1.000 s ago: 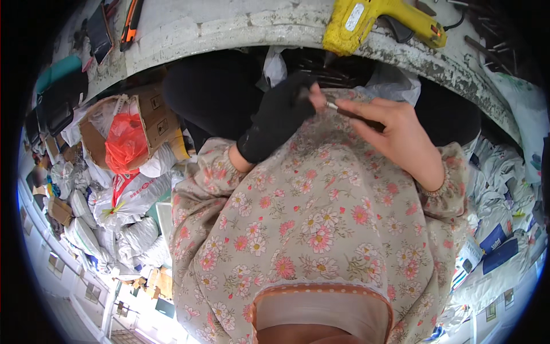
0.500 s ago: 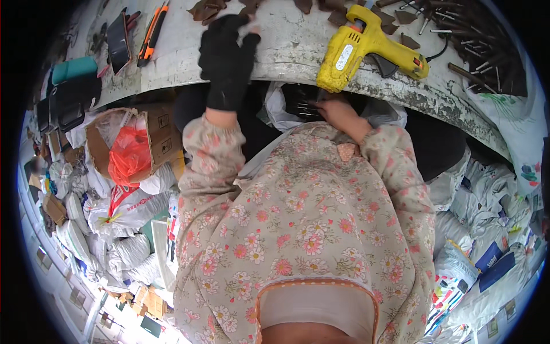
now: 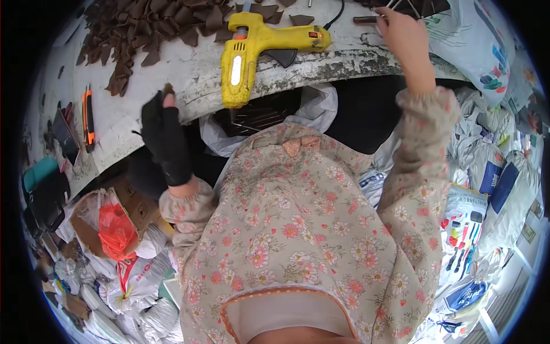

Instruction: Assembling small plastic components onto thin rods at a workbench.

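Observation:
My left hand (image 3: 163,137), in a black glove that leaves the fingertips bare, is at the table's front edge. Its thumb and fingers pinch a small brown piece (image 3: 168,88), mostly hidden. At the far right my bare right hand (image 3: 405,46) reaches over the table. Its fingertips close on a thin dark brown stick (image 3: 365,19) beside a pile of similar sticks. Between the hands a yellow glue gun (image 3: 240,69) lies at the edge, its nozzle pointing down over an open pale bag (image 3: 321,109) with dark, metal-tipped sticks inside.
Many brown scraps (image 3: 189,23) cover the far left of the table (image 3: 195,80). An orange-and-black utility knife (image 3: 88,120) lies left of my gloved hand. A cardboard box (image 3: 129,206) with a red bag stands below left. Stuffed plastic bags (image 3: 467,223) fill the right side.
My right hand has left the pale bag and reached up right to the brown sticks. The left hand now pinches a brown piece. My view has shifted right.

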Tool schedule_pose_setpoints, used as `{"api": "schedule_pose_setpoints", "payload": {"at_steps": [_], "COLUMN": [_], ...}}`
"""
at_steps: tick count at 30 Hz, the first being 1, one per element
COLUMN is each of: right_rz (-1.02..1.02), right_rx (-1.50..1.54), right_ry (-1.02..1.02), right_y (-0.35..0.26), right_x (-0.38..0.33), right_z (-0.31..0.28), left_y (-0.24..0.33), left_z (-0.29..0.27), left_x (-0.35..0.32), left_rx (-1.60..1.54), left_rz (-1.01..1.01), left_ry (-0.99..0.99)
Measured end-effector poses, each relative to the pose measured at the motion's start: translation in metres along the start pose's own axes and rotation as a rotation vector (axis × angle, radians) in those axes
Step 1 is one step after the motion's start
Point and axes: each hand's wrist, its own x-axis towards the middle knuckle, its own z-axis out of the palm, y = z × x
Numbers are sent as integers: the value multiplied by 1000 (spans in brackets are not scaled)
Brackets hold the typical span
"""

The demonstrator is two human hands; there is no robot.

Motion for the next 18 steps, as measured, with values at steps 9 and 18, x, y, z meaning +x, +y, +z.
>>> {"api": "schedule_pose_setpoints", "payload": {"at_steps": [9,18], "right_rz": [93,-269], "right_rx": [618,908], "right_ry": [104,135], "right_y": [-26,-127], "right_x": [-7,-38], "right_z": [-10,-8], "left_y": [8,16], "left_z": [-6,6], "left_x": [-94,-96], "left_rx": [-289,-549], "left_rz": [-316,-520], "left_ry": [-248,-389]}}
